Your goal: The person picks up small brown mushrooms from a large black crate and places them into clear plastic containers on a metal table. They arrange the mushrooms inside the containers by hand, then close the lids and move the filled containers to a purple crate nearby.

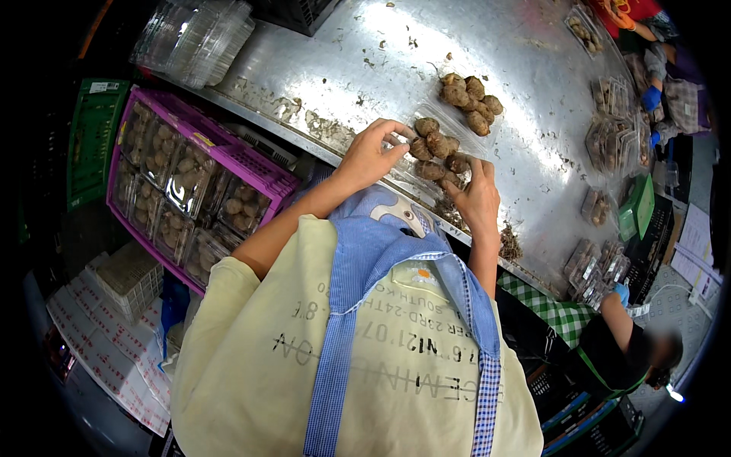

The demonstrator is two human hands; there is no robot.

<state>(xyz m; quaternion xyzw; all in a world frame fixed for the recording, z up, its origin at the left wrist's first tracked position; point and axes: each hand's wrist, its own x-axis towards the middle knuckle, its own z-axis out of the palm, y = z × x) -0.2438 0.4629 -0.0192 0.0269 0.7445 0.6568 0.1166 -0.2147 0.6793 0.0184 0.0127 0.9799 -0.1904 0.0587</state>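
Observation:
Small brown taro corms (438, 143) lie grouped in front of me at the table's near edge, on what looks like a clear plastic tray. My left hand (373, 154) is at their left side, its thumb and fingers apart and the fingertips close to the nearest corm. From the right, my right hand (477, 196) curls its fingers and thumb around a taro corm (458, 162) at the edge of the group. Just beyond lies a second pile of taro corms (472, 99), with clear plastic (457, 119) showing between the two groups.
At left, a purple crate (199, 141) holds several clear packs of corms. Stacked clear containers (196, 38) stand at the far left of the metal table (335, 57). Filled packs (609, 145) and a green box (638, 207) sit at right. Co-workers (620, 335) work along the right side.

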